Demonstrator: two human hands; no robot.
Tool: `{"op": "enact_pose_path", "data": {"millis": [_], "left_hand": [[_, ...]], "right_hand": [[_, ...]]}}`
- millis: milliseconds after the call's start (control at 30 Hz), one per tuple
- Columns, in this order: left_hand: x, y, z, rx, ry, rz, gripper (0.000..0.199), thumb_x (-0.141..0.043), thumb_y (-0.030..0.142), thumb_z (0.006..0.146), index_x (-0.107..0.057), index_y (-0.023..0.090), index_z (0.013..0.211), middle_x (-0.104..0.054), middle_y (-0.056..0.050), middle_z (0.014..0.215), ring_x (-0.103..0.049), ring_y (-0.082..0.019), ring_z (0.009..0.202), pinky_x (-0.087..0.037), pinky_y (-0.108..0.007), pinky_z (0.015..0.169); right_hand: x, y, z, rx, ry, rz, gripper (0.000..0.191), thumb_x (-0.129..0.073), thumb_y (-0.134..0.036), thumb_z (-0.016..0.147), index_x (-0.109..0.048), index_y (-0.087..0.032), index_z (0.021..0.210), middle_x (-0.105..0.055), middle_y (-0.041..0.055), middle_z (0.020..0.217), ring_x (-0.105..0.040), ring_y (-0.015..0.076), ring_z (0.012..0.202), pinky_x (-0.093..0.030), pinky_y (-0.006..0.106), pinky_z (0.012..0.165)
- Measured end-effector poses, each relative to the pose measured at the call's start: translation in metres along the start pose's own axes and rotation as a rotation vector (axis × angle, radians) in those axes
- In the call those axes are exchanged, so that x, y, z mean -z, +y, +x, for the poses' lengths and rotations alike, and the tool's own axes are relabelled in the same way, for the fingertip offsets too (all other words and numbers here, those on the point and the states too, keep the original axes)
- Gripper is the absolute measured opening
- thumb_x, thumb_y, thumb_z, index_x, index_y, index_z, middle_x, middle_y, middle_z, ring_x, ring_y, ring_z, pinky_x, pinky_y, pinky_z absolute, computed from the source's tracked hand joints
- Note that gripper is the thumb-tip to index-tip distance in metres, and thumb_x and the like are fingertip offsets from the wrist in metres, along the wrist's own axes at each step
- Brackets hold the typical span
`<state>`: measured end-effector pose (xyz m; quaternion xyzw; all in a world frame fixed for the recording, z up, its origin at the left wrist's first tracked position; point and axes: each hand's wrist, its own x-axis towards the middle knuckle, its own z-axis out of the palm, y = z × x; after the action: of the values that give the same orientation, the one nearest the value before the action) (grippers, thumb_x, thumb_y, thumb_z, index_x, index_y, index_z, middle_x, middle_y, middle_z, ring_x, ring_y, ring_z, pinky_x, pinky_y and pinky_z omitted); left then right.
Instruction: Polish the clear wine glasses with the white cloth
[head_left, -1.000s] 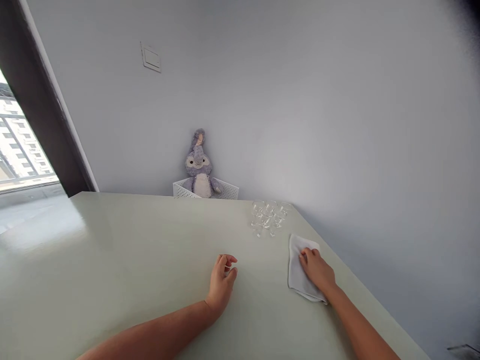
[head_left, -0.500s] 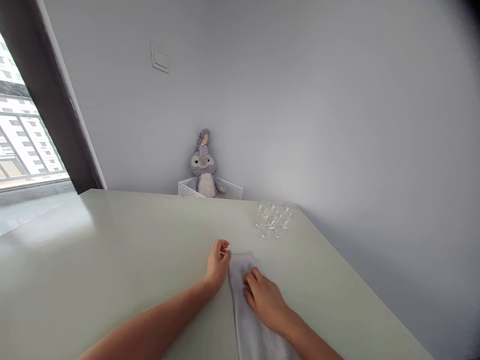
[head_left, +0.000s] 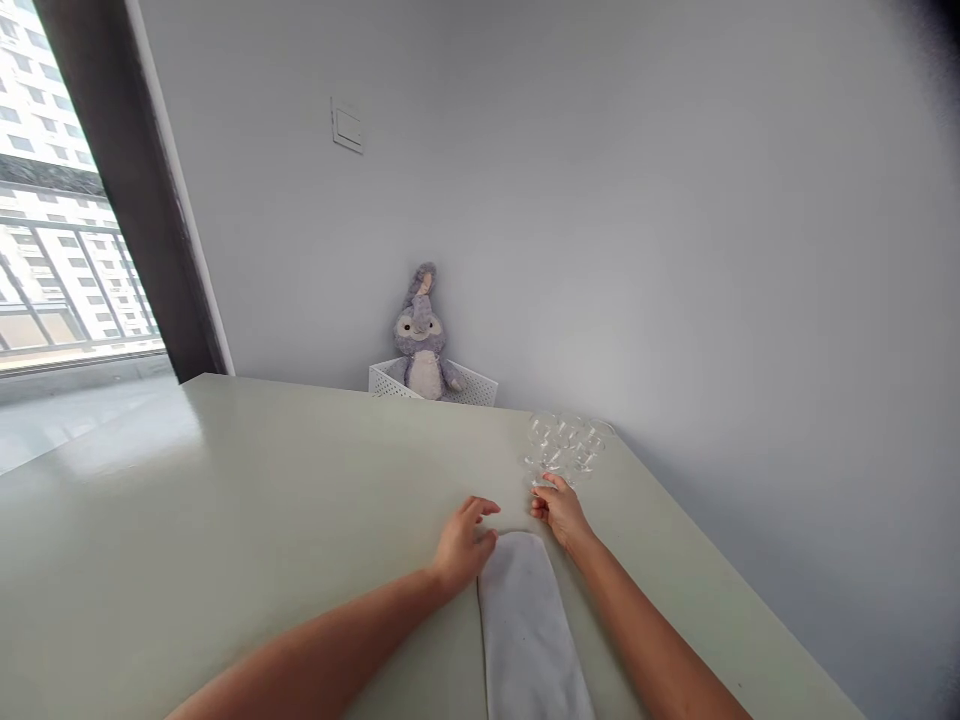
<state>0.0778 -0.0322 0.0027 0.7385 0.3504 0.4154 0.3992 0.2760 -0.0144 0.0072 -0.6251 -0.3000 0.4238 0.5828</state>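
A long grey folded cloth lies flat on the pale green table, running down to the bottom of the view. Beside its far left corner is my left hand, thumb and fingers apart, with nothing held. My right hand is beyond the cloth's far right corner, at the near side of a group of clear glasses. Its fingers are bent together at the nearest glass; what lies between the fingertips is too small to make out.
Behind the table's far edge, a purple and white plush toy sits in a white perforated basket. A grey wall runs along the back and right. At the left are a dark frame and a window.
My right hand has left the cloth and moved forward to the glasses. The fingers of my left hand have spread a little. The cloth's far end looks flatter, and the view has shifted slightly.
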Motion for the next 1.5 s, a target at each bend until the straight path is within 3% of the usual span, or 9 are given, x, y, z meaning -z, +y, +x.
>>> {"op": "enact_pose_path", "data": {"millis": [133,267,467,667,800,1033,1200,1367,1500], "left_hand": [[0.004,-0.014,0.012,0.170,0.281,0.002,0.029,-0.047,0.011,0.066,-0.054,0.020,0.093,-0.056,-0.004,0.096,-0.052,-0.016,0.089,-0.042,-0.030,0.078],[0.008,-0.021,0.017,0.273,0.413,-0.017,0.036,-0.051,0.017,0.067,-0.050,0.019,0.104,-0.055,-0.006,0.104,-0.051,-0.015,0.086,-0.042,-0.029,0.075],[0.010,-0.015,0.016,0.340,0.368,-0.087,0.055,-0.053,0.023,0.071,-0.037,0.023,0.124,-0.052,-0.006,0.119,-0.048,-0.008,0.062,-0.042,-0.025,0.065],[0.013,-0.016,0.023,0.404,0.285,-0.057,0.058,-0.053,0.026,0.072,-0.036,0.021,0.128,-0.062,0.000,0.079,-0.043,-0.008,0.052,-0.038,-0.022,0.055],[0.014,-0.024,0.029,0.345,0.270,-0.189,0.063,-0.055,0.022,0.070,-0.031,0.022,0.129,-0.061,-0.002,0.093,-0.041,-0.006,0.052,-0.037,-0.019,0.051],[0.019,-0.026,0.033,0.434,0.315,-0.221,0.022,-0.051,0.028,0.074,-0.054,0.020,0.094,-0.047,0.005,0.059,-0.040,-0.006,0.044,-0.032,-0.017,0.042],[0.064,-0.044,0.047,0.465,0.453,-0.204,0.019,-0.050,0.029,0.076,-0.054,0.017,0.089,-0.053,0.001,0.069,-0.046,-0.006,0.047,-0.034,-0.018,0.042],[0.148,-0.069,0.060,0.522,0.629,-0.132,0.015,-0.055,0.026,0.075,-0.056,0.016,0.087,-0.054,0.001,0.068,-0.047,-0.006,0.046,-0.034,-0.018,0.042],[0.209,-0.079,0.065,0.576,0.740,-0.089,0.019,-0.052,0.028,0.082,-0.055,0.013,0.093,-0.057,-0.001,0.078,-0.052,-0.007,0.057,-0.043,-0.021,0.051]], "right_hand": [[-0.025,0.008,-0.005,0.013,-0.088,-0.027,0.038,-0.060,-0.021,0.058,-0.051,-0.019,0.095,-0.051,-0.0062,0.057,-0.050,0.0100,0.044,-0.043,0.023,0.039],[-0.043,0.014,-0.012,0.043,-0.172,-0.059,0.036,-0.058,-0.018,0.056,-0.057,-0.018,0.092,-0.057,-0.0026,0.065,-0.051,0.0102,0.044,-0.043,0.023,0.037],[-0.028,0.014,0.016,0.137,0.065,-0.040,0.050,-0.048,-0.021,0.061,-0.048,-0.019,0.111,-0.058,0.0002,0.084,-0.054,0.0088,0.050,-0.046,0.021,0.045],[-0.020,0.013,0.056,0.190,0.109,-0.008,0.068,-0.049,-0.024,0.061,-0.029,-0.025,0.127,-0.050,0.0059,0.114,-0.062,0.0123,0.070,-0.052,0.025,0.059],[-0.028,0.017,0.062,0.238,0.067,-0.031,0.059,-0.052,-0.028,0.063,-0.036,-0.025,0.120,-0.054,0.0034,0.106,-0.061,0.0107,0.064,-0.051,0.026,0.058],[-0.030,0.025,0.048,0.319,-0.025,-0.197,0.033,-0.055,-0.041,0.067,-0.058,-0.017,0.089,-0.062,0.0037,0.085,-0.055,0.0118,0.056,-0.043,0.023,0.046],[-0.029,0.024,0.042,0.357,-0.067,-0.283,0.039,-0.056,-0.046,0.066,-0.061,-0.016,0.091,-0.064,0.0044,0.083,-0.054,0.0131,0.056,-0.042,0.024,0.048],[-0.031,0.025,0.045,0.384,-0.074,-0.318,0.038,-0.054,-0.046,0.069,-0.060,-0.016,0.092,-0.064,0.0043,0.084,-0.054,0.0127,0.057,-0.043,0.025,0.054],[-0.032,0.026,0.045,0.389,-0.073,-0.342,0.037,-0.054,-0.046,0.068,-0.062,-0.017,0.090,-0.065,0.0046,0.084,-0.055,0.0137,0.057,-0.043,0.025,0.052]]}}
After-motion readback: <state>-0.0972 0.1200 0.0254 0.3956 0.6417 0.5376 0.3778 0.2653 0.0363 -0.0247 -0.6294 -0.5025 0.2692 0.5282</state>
